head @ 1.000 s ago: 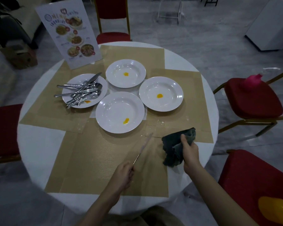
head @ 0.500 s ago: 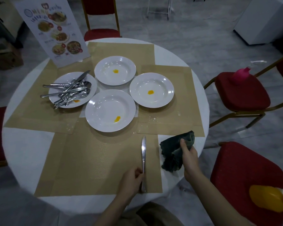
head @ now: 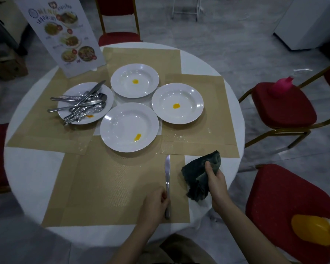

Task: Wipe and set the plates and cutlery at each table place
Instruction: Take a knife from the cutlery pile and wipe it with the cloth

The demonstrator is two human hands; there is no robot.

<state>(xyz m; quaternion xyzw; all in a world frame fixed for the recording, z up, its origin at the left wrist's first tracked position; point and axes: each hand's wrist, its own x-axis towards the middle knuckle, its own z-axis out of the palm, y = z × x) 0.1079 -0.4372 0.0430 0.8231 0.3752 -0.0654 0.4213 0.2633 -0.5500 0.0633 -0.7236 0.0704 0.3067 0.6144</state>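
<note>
A table knife (head: 167, 173) lies flat on the right side of the near tan placemat (head: 112, 187), blade pointing away from me. My left hand (head: 154, 204) holds its handle from the left. My right hand (head: 216, 180) grips a dark crumpled cloth (head: 195, 181) just right of the knife, over the mat's edge. Three white plates carry yellow stains: the near plate (head: 116, 119), the right plate (head: 191, 96) and the far plate (head: 126, 73). A fourth plate (head: 70, 90) on the left holds a pile of cutlery (head: 80, 105).
The round white table (head: 27, 178) carries several tan placemats and a menu stand (head: 63, 35) at the back left. Red chairs surround it; the right chair (head: 290, 115) bears a pink spray bottle (head: 281, 86), the near right chair (head: 282, 197) a yellow bottle (head: 312, 229).
My left hand brought the knife from a raised, slanted hold down flat onto the near placemat's right side and straightened it. My right hand kept the cloth in nearly the same spot.
</note>
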